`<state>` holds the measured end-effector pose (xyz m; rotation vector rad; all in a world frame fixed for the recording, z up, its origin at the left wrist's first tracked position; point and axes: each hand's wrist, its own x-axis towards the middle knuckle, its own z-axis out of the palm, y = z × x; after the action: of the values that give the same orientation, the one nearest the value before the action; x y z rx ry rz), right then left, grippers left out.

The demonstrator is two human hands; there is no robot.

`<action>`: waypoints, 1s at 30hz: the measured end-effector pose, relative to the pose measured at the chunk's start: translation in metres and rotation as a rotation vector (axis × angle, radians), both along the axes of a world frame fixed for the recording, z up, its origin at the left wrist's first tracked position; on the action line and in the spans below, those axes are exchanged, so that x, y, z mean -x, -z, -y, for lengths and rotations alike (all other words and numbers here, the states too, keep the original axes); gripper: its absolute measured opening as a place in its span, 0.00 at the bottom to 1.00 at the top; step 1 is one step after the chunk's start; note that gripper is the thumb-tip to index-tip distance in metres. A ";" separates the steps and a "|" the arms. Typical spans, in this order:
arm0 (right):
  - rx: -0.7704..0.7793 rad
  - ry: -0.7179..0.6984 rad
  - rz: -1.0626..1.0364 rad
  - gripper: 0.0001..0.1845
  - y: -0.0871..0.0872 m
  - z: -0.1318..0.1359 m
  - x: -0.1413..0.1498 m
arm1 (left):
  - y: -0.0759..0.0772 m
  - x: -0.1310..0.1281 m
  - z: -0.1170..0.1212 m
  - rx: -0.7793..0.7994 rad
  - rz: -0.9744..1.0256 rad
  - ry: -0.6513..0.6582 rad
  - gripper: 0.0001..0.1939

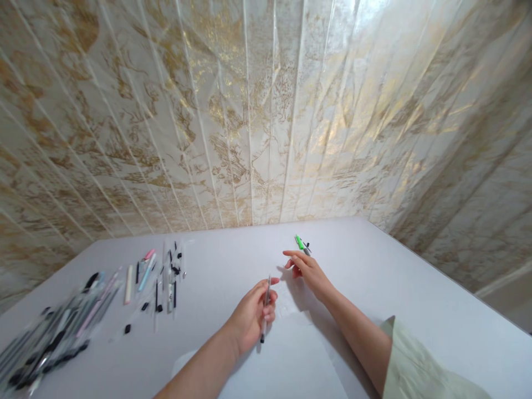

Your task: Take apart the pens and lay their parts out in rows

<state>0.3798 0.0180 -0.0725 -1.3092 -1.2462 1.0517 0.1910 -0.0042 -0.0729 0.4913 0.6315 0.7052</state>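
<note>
A slim pen (266, 298) is grasped in the fingers of the left hand (250, 315), over the white paper (291, 360). The right hand (306, 272) is held loosely open, index finger extended, near a green pen (300, 242) laid on the table (407, 293).

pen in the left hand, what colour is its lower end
Black at the lower end; the pen shows in the head view.

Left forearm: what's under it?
White paper shows on both sides of the left forearm. The part directly beneath is covered, so I can't tell whether anything lies there.
</note>
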 end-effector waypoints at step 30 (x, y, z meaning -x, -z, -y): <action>-0.313 -0.099 0.656 0.20 -0.076 -0.036 0.027 | 0.009 -0.002 -0.006 -0.005 0.025 0.042 0.08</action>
<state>0.3533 0.0538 0.0034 -1.3984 -1.8901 0.4571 0.1928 0.0014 -0.0822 0.4983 0.5950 0.6725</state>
